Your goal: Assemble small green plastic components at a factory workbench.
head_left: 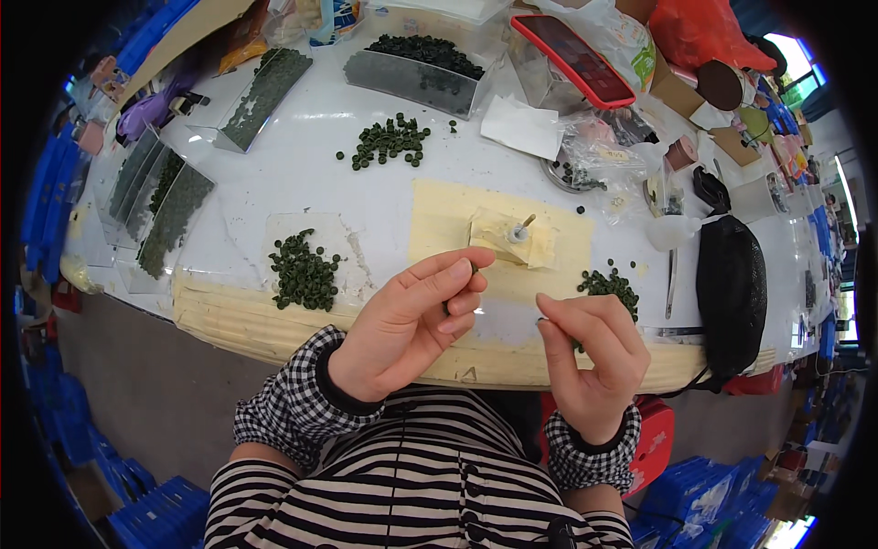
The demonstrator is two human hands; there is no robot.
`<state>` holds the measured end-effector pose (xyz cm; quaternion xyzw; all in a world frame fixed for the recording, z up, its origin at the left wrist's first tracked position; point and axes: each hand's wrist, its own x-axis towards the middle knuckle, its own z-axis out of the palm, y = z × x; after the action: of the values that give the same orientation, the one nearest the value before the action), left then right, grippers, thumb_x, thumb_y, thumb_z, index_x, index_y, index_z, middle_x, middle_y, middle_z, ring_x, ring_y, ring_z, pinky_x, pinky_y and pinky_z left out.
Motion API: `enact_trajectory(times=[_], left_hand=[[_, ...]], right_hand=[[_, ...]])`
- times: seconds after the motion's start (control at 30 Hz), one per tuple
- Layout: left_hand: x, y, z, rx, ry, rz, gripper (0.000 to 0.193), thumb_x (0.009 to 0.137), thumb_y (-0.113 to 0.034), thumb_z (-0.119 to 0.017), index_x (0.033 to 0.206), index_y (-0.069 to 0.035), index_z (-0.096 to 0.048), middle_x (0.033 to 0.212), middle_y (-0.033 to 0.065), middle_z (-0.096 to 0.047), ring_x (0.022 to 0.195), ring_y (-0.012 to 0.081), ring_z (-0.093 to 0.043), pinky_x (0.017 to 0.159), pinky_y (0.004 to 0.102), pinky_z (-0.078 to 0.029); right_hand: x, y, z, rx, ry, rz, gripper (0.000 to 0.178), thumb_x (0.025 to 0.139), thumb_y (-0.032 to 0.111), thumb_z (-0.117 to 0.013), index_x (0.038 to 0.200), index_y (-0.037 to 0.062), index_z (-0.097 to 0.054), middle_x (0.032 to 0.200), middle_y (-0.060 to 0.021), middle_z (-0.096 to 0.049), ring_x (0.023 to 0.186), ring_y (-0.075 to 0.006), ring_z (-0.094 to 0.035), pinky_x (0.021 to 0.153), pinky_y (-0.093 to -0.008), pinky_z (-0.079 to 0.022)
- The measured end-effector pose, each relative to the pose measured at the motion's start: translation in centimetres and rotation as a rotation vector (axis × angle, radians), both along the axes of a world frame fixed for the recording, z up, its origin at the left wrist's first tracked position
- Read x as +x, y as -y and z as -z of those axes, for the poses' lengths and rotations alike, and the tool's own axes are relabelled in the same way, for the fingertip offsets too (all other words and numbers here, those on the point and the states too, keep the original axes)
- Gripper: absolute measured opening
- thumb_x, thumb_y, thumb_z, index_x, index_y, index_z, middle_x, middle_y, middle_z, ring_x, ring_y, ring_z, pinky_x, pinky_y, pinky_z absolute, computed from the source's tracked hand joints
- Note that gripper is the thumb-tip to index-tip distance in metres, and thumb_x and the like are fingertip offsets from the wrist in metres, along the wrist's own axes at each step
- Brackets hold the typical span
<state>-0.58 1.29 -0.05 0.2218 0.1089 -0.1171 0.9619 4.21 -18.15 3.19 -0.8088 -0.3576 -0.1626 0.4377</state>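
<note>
My left hand [410, 320] is raised over the table's front edge, its thumb and forefinger pinched on a small dark green round piece [474, 268]. More dark green shows between its curled lower fingers. To its right, my right hand [599, 357] has thumb and forefinger close together, with a tiny dark speck between the tips that I cannot make out. Just beyond both hands stands a taped block [540, 245] with a short upright pin [525, 225]. One pile of dark green pieces [305, 273] lies left of my left hand, and another pile [608, 285] lies beyond my right hand.
Farther back is a third pile of green pieces [389, 144]. Clear bins of them stand at the back [412, 82] and left [265, 96]. A red-cased phone [574, 59], white paper [521, 126] and a black mesh pouch [732, 302] occupy the right side. Tweezers [672, 284] lie beside the pouch.
</note>
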Motion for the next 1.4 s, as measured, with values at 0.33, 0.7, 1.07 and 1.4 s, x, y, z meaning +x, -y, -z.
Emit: enact_trajectory(times=[0.33, 0.7, 1.07, 1.4], left_hand=[[0.0, 0.2, 0.5, 0.036, -0.024, -0.006, 0.024, 0.1, -0.015, -0.055, 0.119, -0.001, -0.06, 0.1, 0.0049, -0.064, 0.066, 0.0043, -0.041, 0.059, 0.018, -0.037], [-0.2, 0.1, 1.0, 0.19, 0.068, 0.082, 0.019, 0.098, -0.022, -0.058, 0.099, -0.003, -0.062, 0.071, -0.0042, -0.051, 0.057, 0.0038, -0.032, 0.052, 0.0197, -0.027], [-0.6, 0.7, 0.2, 0.848, 0.228, -0.092, 0.016, 0.089, -0.008, -0.07, 0.103, -0.002, -0.072, 0.064, -0.0087, -0.046, 0.055, 0.0002, -0.03, 0.05, 0.0179, -0.024], [-0.9, 0.9, 0.7, 1.081, 0.399, -0.227, 0.02, 0.083, -0.004, -0.073, 0.104, -0.005, -0.073, 0.062, -0.0066, -0.036, 0.054, 0.0025, -0.028, 0.051, 0.0217, -0.023]], right_hand=[[0.5, -1.7, 0.6, 0.016, 0.076, -0.059, 0.029, 0.069, -0.004, -0.076, 0.096, 0.0036, -0.072, 0.079, -0.0059, -0.064, 0.065, -0.0207, -0.058, 0.055, -0.0294, -0.044], [0.5, -2.8, 0.6, 0.013, 0.112, -0.062, 0.024, 0.066, -0.005, -0.076, 0.087, 0.003, -0.069, 0.077, -0.0071, -0.06, 0.065, -0.0232, -0.056, 0.055, -0.0318, -0.044], [0.3, -2.5, 1.5, -0.042, -0.013, -0.034, 0.018, 0.074, -0.004, -0.07, 0.088, 0.001, -0.059, 0.08, -0.0104, -0.054, 0.071, -0.0273, -0.054, 0.059, -0.0345, -0.044], [0.0, -2.4, 1.2, -0.055, -0.118, -0.066, 0.014, 0.078, -0.005, -0.065, 0.088, -0.0003, -0.057, 0.081, -0.0117, -0.054, 0.073, -0.0272, -0.054, 0.06, -0.0345, -0.045]])
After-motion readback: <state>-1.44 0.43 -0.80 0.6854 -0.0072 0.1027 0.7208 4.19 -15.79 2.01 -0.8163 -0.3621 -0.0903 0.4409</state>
